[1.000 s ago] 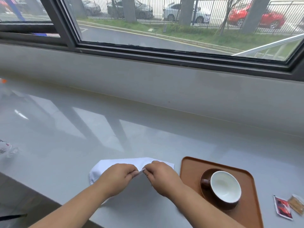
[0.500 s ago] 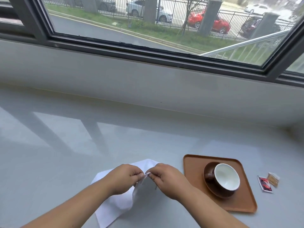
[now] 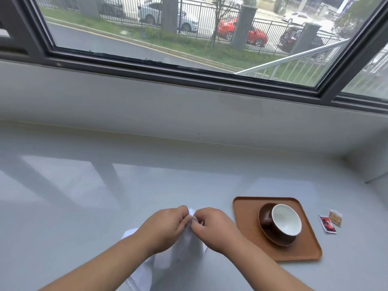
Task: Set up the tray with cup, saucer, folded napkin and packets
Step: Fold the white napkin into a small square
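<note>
Head view over a pale grey counter [image 3: 88, 185] beneath a window [image 3: 189, 28]: white napkin [image 3: 178, 250] lifted off the surface at its top edge, pinched between left hand [image 3: 165, 225] and right hand [image 3: 214, 227], fingertips of both closed on the same fold and nearly touching; lower part of the cloth trailing down onto the counter between the forearms. Just right of the hands, brown tray [image 3: 245, 211] flat on the counter, holding a brown saucer [image 3: 273, 236] with a brown cup [image 3: 285, 219] set on it, white inside, empty, tipped slightly toward the camera, handle to the left. Nothing else on the tray; napkin off it, to its left. Beyond the tray's right edge, apart from it, two packets on the counter: red packet [image 3: 327, 224] nearer, tan packet [image 3: 335, 217] just beside it and partly overlapping or touching, hard to tell which. Behind the counter, a low grey wall under the dark window frame; outside, street, fence and parked cars.
</note>
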A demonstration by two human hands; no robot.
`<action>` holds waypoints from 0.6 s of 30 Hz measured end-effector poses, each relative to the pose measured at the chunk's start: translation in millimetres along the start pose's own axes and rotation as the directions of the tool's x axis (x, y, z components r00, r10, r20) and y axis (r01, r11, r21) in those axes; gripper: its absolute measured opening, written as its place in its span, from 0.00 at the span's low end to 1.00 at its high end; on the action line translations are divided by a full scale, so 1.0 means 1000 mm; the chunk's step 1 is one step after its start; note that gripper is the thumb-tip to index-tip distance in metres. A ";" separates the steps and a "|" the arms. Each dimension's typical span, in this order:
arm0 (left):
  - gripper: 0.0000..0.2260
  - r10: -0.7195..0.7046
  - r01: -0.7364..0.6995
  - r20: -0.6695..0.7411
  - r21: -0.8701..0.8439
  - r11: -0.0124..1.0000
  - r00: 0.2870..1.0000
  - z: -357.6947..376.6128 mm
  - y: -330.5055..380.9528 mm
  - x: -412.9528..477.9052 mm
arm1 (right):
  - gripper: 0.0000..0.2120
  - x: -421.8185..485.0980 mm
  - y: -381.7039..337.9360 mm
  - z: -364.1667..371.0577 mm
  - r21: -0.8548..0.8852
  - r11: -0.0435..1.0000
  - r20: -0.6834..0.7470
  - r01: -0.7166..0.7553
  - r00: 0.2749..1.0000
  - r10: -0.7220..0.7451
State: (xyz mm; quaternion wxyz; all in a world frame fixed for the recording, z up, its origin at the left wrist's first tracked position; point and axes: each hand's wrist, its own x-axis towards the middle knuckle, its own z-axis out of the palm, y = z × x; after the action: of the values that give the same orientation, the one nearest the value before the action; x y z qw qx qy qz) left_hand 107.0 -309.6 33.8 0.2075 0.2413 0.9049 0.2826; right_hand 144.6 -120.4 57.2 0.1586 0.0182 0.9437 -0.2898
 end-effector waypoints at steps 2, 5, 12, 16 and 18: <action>0.13 -0.010 0.009 -0.030 -0.004 1.000 0.999 -0.004 0.000 -0.002 | 0.14 0.006 -0.006 -0.003 0.033 0.999 0.022 -0.023 1.000 0.023; 0.12 -0.068 0.070 -0.067 0.021 0.997 0.995 -0.012 -0.007 -0.004 | 0.10 0.014 -0.013 -0.012 -0.034 0.999 0.029 0.011 1.000 -0.010; 0.10 -0.193 0.204 -0.066 0.322 0.925 0.979 -0.043 -0.058 -0.017 | 0.12 0.026 0.004 -0.029 -0.250 0.967 0.018 0.037 0.999 -0.033; 0.14 -0.300 0.307 -0.087 0.442 0.843 0.950 -0.065 -0.081 -0.019 | 0.15 0.033 0.031 -0.035 -0.418 0.908 0.043 -0.041 0.997 0.064; 0.14 -0.328 0.326 -0.087 0.500 0.803 0.941 -0.074 -0.089 -0.019 | 0.16 0.038 0.046 -0.041 -0.462 0.884 0.040 -0.073 0.994 0.103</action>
State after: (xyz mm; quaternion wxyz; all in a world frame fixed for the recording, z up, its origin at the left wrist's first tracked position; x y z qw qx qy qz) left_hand 55.9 -415.1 40.0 0.1837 0.1283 0.9746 -0.0056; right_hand 102.3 -62.1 52.5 0.2013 0.0136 0.9781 -0.0514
